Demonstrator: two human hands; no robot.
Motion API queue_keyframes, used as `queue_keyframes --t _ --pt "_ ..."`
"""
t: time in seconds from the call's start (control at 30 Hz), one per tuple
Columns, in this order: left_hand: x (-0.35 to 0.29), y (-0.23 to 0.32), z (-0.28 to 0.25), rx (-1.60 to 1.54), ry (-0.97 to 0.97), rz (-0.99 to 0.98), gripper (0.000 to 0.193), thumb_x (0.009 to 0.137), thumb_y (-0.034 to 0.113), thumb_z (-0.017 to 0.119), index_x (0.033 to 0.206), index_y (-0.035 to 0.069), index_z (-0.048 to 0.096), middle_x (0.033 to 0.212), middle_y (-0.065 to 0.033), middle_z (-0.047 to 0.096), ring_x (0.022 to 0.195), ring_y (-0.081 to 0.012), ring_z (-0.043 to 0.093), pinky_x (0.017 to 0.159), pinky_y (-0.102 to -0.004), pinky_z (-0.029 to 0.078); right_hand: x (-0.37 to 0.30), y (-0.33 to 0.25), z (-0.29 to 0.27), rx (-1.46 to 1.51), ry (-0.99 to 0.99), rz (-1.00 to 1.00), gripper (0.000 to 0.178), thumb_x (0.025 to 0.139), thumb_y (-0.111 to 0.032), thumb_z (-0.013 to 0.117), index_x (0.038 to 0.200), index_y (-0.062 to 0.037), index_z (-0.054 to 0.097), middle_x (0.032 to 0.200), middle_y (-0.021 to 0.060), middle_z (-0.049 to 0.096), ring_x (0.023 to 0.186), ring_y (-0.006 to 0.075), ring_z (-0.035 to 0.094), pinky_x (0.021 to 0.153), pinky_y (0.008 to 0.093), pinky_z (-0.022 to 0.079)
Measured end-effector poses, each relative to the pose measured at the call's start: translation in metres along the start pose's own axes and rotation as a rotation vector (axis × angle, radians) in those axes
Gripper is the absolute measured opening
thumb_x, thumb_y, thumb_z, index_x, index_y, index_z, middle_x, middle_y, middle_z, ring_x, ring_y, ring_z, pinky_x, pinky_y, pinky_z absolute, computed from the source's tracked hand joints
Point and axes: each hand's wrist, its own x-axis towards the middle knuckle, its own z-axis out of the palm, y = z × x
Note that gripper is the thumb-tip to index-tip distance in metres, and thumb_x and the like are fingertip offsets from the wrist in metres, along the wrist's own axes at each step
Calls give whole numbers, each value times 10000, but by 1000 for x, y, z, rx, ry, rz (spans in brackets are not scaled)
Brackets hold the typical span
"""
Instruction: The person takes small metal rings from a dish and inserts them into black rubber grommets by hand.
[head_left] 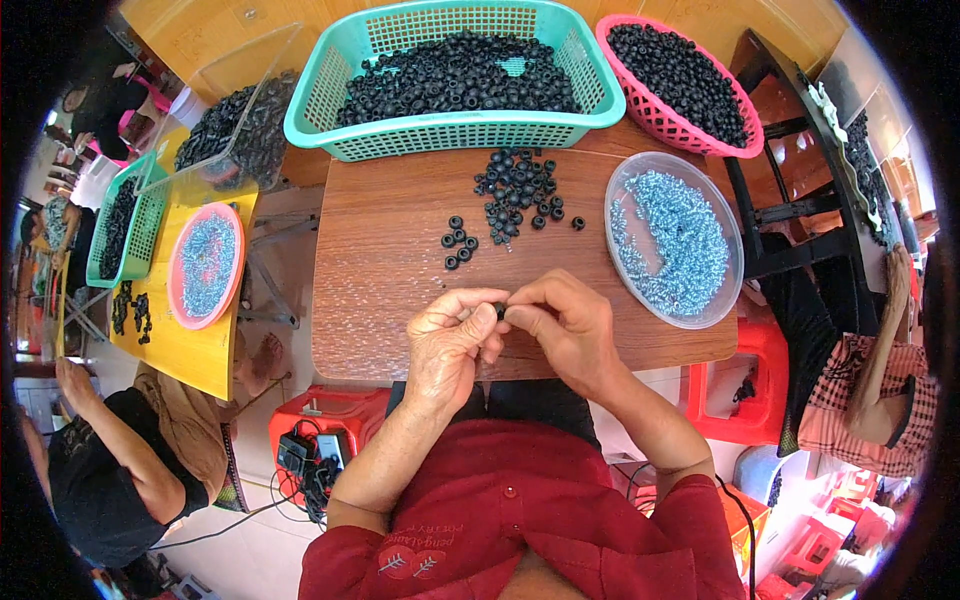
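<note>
Over the near part of the brown table, my left hand pinches a small black round piece between thumb and fingers. My right hand is closed too, its thumb and forefinger pressed together against that piece; whether they hold something else is hidden. Just beyond my hands lies a small group of black round pieces with holes. Farther back is a larger loose pile of the same pieces. To the right, a clear round tray holds many tiny light-blue pieces.
A teal basket and a pink basket, both full of black pieces, line the far edge. At left stand a yellow table, a pink tray and a clear bin. Co-workers sit on both sides. A red stool stands at right.
</note>
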Motion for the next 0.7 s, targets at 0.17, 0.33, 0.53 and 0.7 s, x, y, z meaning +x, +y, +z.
queue_keyframes --t 0.17,0.33,0.53,0.7 --pt "0 2 -6 -53 4 -22 218 865 129 641 1003 -37 614 740 -99 627 548 -101 546 477 -211 429 18 28 3 -53 113 151 91 725 -53 676 790 -12 628 768 127 615 709 286 585 626 369 457" --pt "0 1 -12 -86 25 -38 214 859 119 647 995 -40 608 751 -113 630 545 -107 552 473 -219 436 32 51 16 -524 118 24 154 721 -118 708 772 -10 611 727 125 593 680 272 578 614 378 454" --pt "1 0 -13 -55 19 15 212 863 108 637 1008 -44 604 768 -131 639 560 -116 570 475 -230 447 38 57 27 -626 120 20 157 729 -147 706 753 -26 609 723 122 600 695 299 583 609 409 442" --pt "3 0 -15 -84 20 -12 210 866 103 632 1013 -44 604 769 -127 634 555 -118 560 474 -232 443 38 62 24 -602 118 1 143 742 -128 691 734 -11 608 709 134 606 684 298 588 608 401 446"
